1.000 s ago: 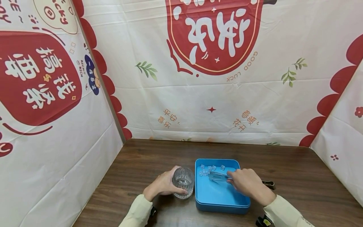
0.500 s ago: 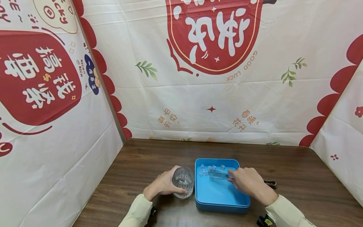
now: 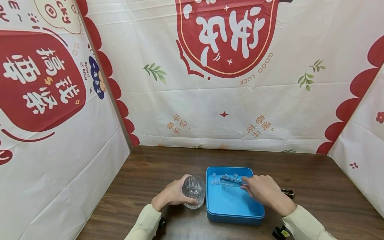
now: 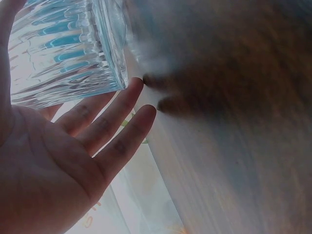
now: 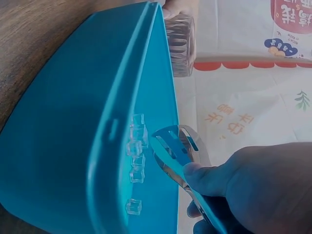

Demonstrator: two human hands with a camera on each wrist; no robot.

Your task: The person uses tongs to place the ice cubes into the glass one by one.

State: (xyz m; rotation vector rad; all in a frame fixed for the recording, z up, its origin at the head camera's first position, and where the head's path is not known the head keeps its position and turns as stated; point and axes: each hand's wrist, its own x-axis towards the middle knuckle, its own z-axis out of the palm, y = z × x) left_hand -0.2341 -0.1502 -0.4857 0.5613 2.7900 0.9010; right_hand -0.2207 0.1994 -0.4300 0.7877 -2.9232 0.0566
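Observation:
My left hand [image 3: 174, 194] holds a clear ribbed drinking glass [image 3: 194, 186] that stands on the table left of a blue box. In the left wrist view, the thumb is on one side of the glass [image 4: 53, 53] and the fingers are on the other. My right hand [image 3: 265, 190] grips metal tongs [image 3: 230, 180] reaching over the blue box [image 3: 234, 208]. Several small clear cubes [image 5: 137, 161] lie on the box floor. In the right wrist view, the ends of the tongs [image 5: 170, 146] are parted just above the cubes, with no cube visible between them.
The brown wooden table [image 3: 162, 160] carries the box and glass. A white printed cloth [image 3: 192, 100] hangs behind, with more cloth at the left and right sides. The box wall [image 5: 63, 112] rises between the table and the cubes.
My right hand has moved slightly up and to the right, and the tongs have shifted with it above the cubes. The left hand and glass have stayed in place.

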